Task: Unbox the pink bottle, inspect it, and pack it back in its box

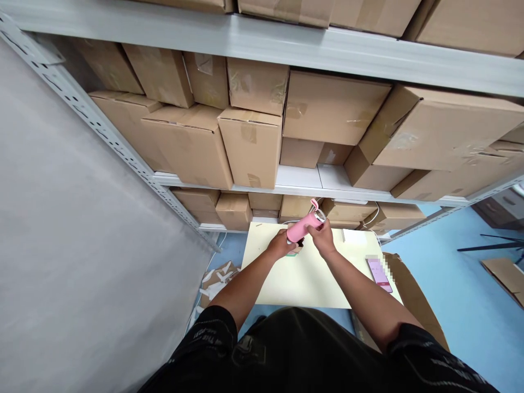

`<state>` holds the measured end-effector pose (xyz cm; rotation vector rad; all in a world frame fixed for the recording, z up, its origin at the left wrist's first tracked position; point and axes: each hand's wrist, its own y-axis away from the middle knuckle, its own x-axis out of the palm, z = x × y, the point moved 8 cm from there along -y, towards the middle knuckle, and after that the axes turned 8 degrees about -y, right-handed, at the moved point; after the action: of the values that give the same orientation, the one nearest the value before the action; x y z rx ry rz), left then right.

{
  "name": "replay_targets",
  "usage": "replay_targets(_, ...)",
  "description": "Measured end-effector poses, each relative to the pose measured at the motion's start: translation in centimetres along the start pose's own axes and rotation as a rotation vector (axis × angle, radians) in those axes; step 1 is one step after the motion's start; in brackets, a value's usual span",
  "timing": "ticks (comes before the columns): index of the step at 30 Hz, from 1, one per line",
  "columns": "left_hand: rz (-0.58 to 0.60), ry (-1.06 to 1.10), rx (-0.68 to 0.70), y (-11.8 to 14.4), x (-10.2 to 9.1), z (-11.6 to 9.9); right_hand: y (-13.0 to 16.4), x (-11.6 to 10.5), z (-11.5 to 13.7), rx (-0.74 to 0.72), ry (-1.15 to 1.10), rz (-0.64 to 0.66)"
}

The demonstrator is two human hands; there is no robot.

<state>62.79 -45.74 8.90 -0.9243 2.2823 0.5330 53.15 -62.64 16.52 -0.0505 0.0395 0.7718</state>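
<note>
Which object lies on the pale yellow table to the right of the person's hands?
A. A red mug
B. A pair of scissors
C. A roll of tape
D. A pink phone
D: a pink phone lies flat near the right edge of the table, apart from the right hand holding the pink bottle.

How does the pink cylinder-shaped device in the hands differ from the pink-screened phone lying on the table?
The pink cylindrical device is held up off the pale yellow tabletop between the left hand and right hand; the flat phone lies untouched near the table's right edge. The device is rounded and tilted, its far end raised; the phone is thin, rectangular and flat. Both show pink.
</note>
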Motion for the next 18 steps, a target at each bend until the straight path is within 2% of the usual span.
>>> replay_targets(5,0.011,0.014,0.021,0.6,-0.4,-0.4,0.3,-1.0,-0.5,-0.057,0.099,0.03)
replay_targets(8,0.023,0.042,0.011,0.8,-0.4,0.1,0.2,-1.1,-0.7,-0.078,0.121,0.048)
replay_targets(12,0.044,0.143,0.063,1.0,0.0,0.7,0.1,-0.9,-0.9,-0.107,0.12,0.065)
replay_targets(18,0.046,0.245,0.145,1.5,1.1,1.0,0.7,-0.3,-2.3,-0.041,0.233,0.12)
